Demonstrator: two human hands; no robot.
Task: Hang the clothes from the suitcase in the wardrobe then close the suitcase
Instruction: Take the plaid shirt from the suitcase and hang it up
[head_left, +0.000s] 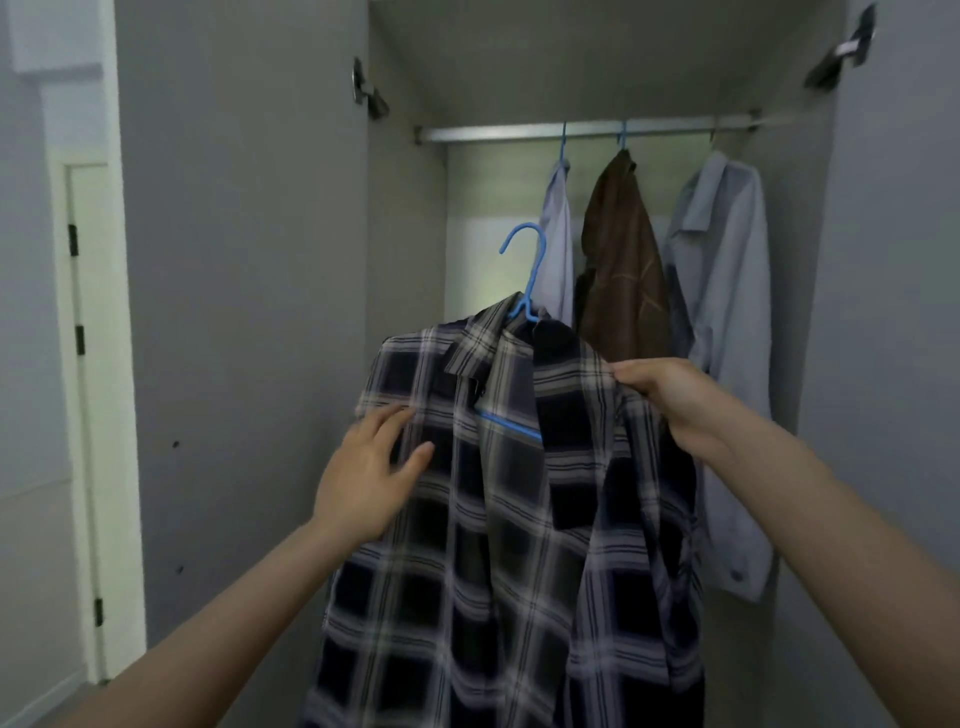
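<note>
A dark plaid shirt hangs on a blue hanger in front of the open wardrobe, below the metal rail. My right hand grips the shirt's right shoulder and holds it up. With straight fingers, my left hand lies flat against the shirt's left front. The hanger's hook is free in the air, well under the rail. The suitcase is out of view.
On the rail hang a pale blue shirt, a brown jacket and a light grey-blue shirt. The left wardrobe door and right wardrobe door stand open. A white room door is at the left.
</note>
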